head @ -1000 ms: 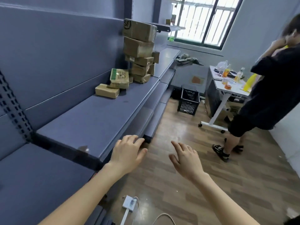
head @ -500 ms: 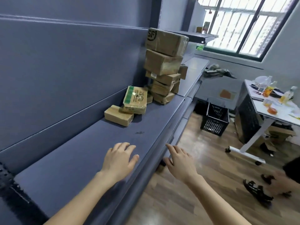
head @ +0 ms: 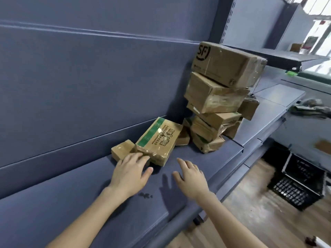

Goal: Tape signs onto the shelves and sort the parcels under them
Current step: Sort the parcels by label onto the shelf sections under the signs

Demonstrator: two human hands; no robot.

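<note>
The left hand (head: 129,173), fingers spread, touches the green-striped parcel (head: 157,140) on the shelf (head: 179,176). The right hand (head: 190,178) hovers beside that parcel, fingers apart, holding nothing.

Daylight pours in from the window (head: 320,29), blown out white above and right of the parcel stack (head: 216,97). The shelf (head: 89,203) is evenly, softly lit; the right hand (head: 192,178) casts a faint shadow left. Edges bow; the crate (head: 297,185) is smeared.

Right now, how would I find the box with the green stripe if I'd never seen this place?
Look along the long blue-grey shelf to the tall leaning stack of brown parcels. Just left of its foot lies a flat box, propped on a small plain one by the left hand. Only it has a green stripe.
</note>
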